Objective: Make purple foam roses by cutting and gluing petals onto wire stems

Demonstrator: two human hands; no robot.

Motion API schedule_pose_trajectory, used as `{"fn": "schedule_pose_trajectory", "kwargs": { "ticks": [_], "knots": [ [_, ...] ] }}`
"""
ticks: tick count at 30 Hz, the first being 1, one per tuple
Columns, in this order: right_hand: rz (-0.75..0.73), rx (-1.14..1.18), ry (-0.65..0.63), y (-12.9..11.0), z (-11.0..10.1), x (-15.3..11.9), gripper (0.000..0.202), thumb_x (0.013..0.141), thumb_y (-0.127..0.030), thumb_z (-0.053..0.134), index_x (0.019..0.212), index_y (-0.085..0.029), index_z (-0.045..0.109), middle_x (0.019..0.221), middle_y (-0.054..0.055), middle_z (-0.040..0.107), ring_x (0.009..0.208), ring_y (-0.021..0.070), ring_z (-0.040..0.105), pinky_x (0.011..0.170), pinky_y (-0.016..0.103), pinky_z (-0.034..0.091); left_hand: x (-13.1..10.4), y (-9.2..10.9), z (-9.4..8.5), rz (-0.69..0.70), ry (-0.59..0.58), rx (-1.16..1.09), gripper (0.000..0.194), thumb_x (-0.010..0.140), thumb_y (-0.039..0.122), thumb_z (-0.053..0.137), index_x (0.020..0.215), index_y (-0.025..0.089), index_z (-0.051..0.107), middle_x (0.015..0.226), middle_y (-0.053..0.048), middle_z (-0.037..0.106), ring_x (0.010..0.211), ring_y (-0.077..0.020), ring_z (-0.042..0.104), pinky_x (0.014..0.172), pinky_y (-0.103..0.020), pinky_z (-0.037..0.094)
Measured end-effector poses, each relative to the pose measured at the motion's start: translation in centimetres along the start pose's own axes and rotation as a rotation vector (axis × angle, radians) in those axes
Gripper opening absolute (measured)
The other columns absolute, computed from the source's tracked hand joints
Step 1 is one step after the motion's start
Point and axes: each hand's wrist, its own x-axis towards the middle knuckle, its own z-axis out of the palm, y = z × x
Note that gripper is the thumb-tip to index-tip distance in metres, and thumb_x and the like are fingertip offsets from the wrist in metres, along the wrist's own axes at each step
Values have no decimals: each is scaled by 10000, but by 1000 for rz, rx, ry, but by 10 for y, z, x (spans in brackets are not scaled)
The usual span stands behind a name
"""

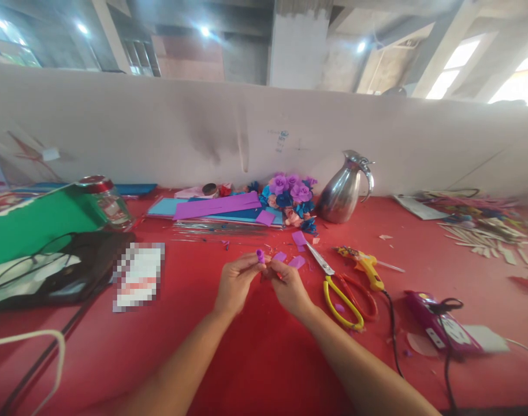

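Above the red tabletop, my left hand pinches a small rolled piece of purple paper between thumb and fingertips. My right hand is closed close beside it, fingertips almost touching the left ones; what they grip is hidden. Just beyond the hands lie purple paper pieces. To the right, scissors with one yellow and one red handle lie with the blades pointing away. A yellow hot glue gun rests beyond them, its black cord running toward me.
Paper flowers in purple, blue and peach sit at the back beside a steel jug. Purple strips top stacked paper sheets. A magenta power strip lies right; a glass jar and dark bag are left.
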Motion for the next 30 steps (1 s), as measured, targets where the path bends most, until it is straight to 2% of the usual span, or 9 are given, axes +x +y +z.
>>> {"fn": "schedule_pose_trajectory", "kwargs": {
  "ticks": [6,11,16,18,21,24,26,30],
  "knots": [
    [37,97,1,1,2,1,185,806,-231,459,733,-191,624,684,12,640,676,153,584,681,260,457,2,2,1,-57,24,25,180,639,229,730,813,193,755,982,-62,735,969,-237,637,874,-337,483],
    [39,35,-16,-2,1,2,267,850,-301,473,660,-181,618,682,21,639,666,148,563,655,252,439,2,3,1,-21,43,81,87,683,236,692,730,183,742,912,-56,730,894,-214,643,831,-312,488],
    [67,-61,0,0,1,3,204,836,-268,490,805,-190,677,743,25,664,676,150,564,638,258,424,5,-6,-4,17,75,116,118,692,276,700,751,176,720,821,-37,721,800,-190,644,770,-297,500],
    [70,-98,52,0,0,3,174,809,-249,522,851,-199,683,787,30,672,671,149,566,626,260,425,7,-8,-8,72,131,188,127,702,289,694,758,178,719,785,-30,715,764,-181,645,749,-293,503],
    [46,-68,162,-5,-4,3,150,789,-267,560,866,-195,667,820,40,666,659,146,562,617,263,434,10,-9,-13,257,194,360,103,714,294,693,726,196,721,738,-19,706,717,-169,636,708,-282,501],
    [1,33,214,-13,-9,4,152,795,-315,581,852,-190,646,795,35,655,647,139,551,619,263,440,10,-7,-15,418,166,485,115,763,305,660,726,216,723,725,-16,709,707,-161,629,705,-281,499],
    [-18,88,232,-17,-11,4,166,790,-334,601,858,-188,636,793,33,652,648,137,546,628,264,444,10,-8,-15,442,137,525,142,795,317,632,753,217,724,741,-19,715,700,-156,632,695,-277,503],
    [-14,119,241,-19,-13,4,198,785,-350,621,889,-181,629,820,35,646,645,130,531,620,262,435,11,-15,-16,382,125,568,164,803,335,625,791,204,724,781,-26,725,695,-153,647,658,-262,513]
  ]
}}
